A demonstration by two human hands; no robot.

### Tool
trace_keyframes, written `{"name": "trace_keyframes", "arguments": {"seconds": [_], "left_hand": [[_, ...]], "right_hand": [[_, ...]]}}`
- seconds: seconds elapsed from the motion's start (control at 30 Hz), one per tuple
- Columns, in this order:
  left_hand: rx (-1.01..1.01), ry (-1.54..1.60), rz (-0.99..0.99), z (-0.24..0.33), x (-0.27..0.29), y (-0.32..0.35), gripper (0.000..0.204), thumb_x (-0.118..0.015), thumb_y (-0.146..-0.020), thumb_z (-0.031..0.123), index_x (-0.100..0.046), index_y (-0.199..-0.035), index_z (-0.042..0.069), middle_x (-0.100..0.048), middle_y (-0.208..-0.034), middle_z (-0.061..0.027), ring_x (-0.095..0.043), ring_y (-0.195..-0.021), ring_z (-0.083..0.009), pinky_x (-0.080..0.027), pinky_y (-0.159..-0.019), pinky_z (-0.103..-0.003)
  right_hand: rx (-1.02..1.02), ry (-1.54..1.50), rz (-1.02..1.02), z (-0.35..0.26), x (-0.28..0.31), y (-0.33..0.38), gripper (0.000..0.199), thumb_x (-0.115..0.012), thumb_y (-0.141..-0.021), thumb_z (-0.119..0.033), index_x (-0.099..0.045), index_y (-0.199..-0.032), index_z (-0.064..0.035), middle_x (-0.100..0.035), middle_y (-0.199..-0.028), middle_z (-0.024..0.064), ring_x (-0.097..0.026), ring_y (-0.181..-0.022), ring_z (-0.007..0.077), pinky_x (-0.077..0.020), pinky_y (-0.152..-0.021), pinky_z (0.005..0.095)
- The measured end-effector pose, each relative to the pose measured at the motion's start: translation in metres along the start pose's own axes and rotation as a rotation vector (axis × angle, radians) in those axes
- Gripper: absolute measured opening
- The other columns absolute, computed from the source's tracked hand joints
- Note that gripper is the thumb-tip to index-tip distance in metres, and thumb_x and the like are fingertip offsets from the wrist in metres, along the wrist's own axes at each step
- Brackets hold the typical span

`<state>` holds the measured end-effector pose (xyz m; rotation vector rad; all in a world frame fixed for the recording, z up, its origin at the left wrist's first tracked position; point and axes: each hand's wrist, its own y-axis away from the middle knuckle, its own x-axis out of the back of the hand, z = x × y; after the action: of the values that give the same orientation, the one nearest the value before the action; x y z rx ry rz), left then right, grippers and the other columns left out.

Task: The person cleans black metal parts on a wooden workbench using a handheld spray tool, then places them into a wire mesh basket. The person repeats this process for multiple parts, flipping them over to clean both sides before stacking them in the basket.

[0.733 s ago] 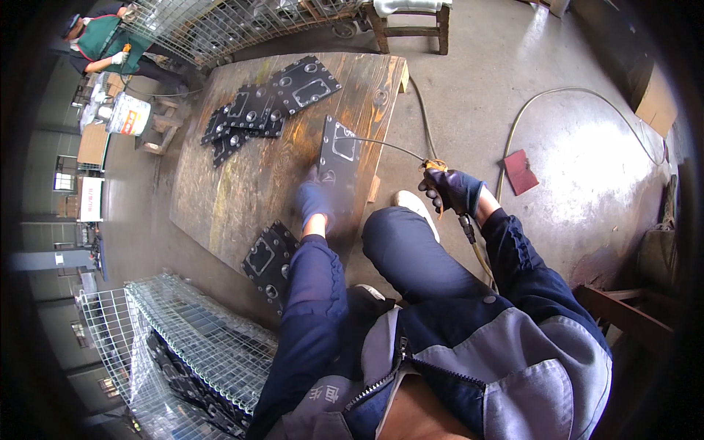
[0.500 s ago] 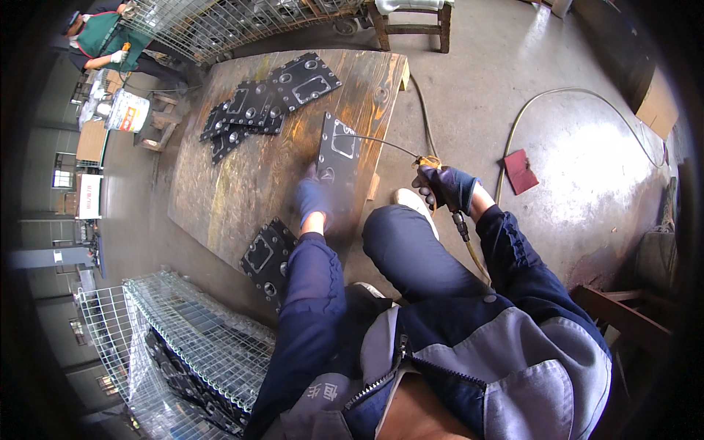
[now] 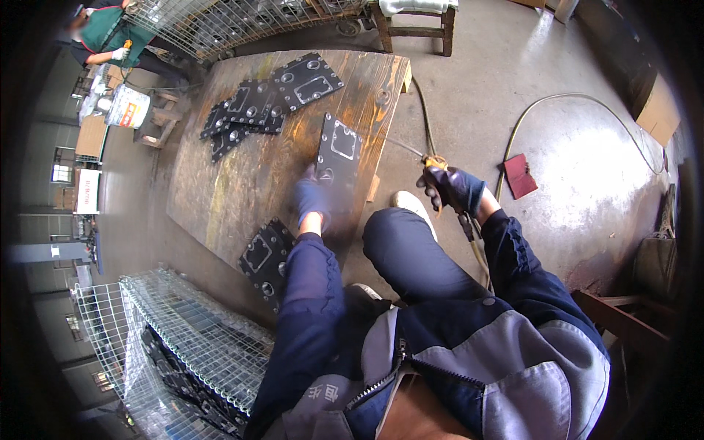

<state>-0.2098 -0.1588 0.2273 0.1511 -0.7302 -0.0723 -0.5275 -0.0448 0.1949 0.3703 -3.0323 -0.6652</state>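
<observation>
A black flat plate (image 3: 341, 158) with holes and a rectangular outline stands tilted near the right edge of the wooden table. My left hand (image 3: 313, 199), in a blue glove, closes on its near left edge; the fingers are partly blurred. To the right, beyond the table edge, my right hand (image 3: 458, 191) wears a dark glove and is wrapped round a yellow air blow gun (image 3: 434, 161). Its long thin nozzle points left toward the plate, with the tip beside the plate's right edge. A hose hangs from the gun's lower end.
On the wooden table (image 3: 198, 183) lies a pile of similar black plates (image 3: 253, 103), and another plate (image 3: 265, 257) sits at the near corner. A wire cage (image 3: 198, 345) with plates stands lower left. A hose (image 3: 546, 95) and a red sheet (image 3: 521, 176) lie on the floor. A co-worker (image 3: 106, 33) stands far left.
My right hand and the blow gun have shifted slightly right, drawing the nozzle tip back from over the plate's face to beside its right edge. My left hand stays on the plate.
</observation>
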Motion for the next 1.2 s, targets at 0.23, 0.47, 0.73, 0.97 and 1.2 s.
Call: {"name": "trace_keyframes", "arguments": {"seconds": [0.23, 0.47, 0.73, 0.97, 1.2], "left_hand": [[-0.02, 0.472, -0.035, -0.072, -0.01, -0.034, 0.05, -0.064, -0.091, 0.013, -0.047, -0.136, 0.003, -0.063, -0.114, -0.0085, -0.056, -0.101, -0.0163, -0.045, -0.09, -0.031], [0.041, 0.488, -0.255, -0.066, -0.013, -0.061, 0.038, -0.069, -0.081, 0.0, -0.057, -0.117, 0.005, -0.063, -0.091, -0.0003, -0.056, -0.077, -0.0147, -0.047, -0.07, -0.031], [0.187, 0.93, -0.372, -0.095, -0.005, -0.062, 0.037, -0.064, -0.08, -0.009, -0.056, -0.115, -0.003, -0.065, -0.087, -0.0086, -0.06, -0.072, -0.0198, -0.052, -0.068, -0.034], [0.371, -0.15, 0.063, -0.034, 0.126, 0.059, 0.038, -0.059, -0.09, 0.026, -0.058, -0.117, -0.001, -0.066, -0.108, -0.022, -0.064, -0.098, -0.0329, -0.05, -0.085, -0.04], [0.129, 0.054, 0.337, -0.212, 0.235, 0.162, 0.05, -0.046, -0.097, 0.041, -0.059, -0.128, 0.004, -0.056, -0.132, -0.0225, -0.053, -0.123, -0.0305, -0.04, -0.102, -0.037]], "right_hand": [[-0.3, -0.185, 0.219, -0.017, -0.013, 0.016, 0.036, -0.056, -0.094, -0.04, -0.061, -0.091, -0.0042, -0.06, -0.072, 0.0063, -0.057, -0.053, 0.0161, -0.0465, -0.047, 0.0302], [-0.296, 0.045, 0.017, 0.025, 0.007, 0.025, 0.02, -0.053, -0.092, -0.014, -0.066, -0.1, -0.0012, -0.068, -0.072, 0.0095, -0.067, -0.056, 0.0181, -0.0519, -0.048, 0.0296], [-0.193, -0.203, -0.047, -0.047, -0.008, 0.069, 0.029, -0.06, -0.094, -0.028, -0.064, -0.102, -0.0007, -0.065, -0.075, 0.0093, -0.064, -0.058, 0.0173, -0.0536, -0.052, 0.0292], [-0.248, -0.041, 0.159, 0.003, 0.004, 0.075, 0.026, -0.059, -0.093, -0.026, -0.062, -0.102, -0.0014, -0.065, -0.076, 0.0089, -0.066, -0.061, 0.0206, -0.0564, -0.056, 0.0349], [-0.276, -0.056, 0.145, 0.024, -0.001, 0.064, 0.028, -0.06, -0.094, -0.032, -0.06, -0.098, -0.0043, -0.063, -0.078, 0.0047, -0.065, -0.066, 0.0189, -0.0557, -0.057, 0.0355]]}}
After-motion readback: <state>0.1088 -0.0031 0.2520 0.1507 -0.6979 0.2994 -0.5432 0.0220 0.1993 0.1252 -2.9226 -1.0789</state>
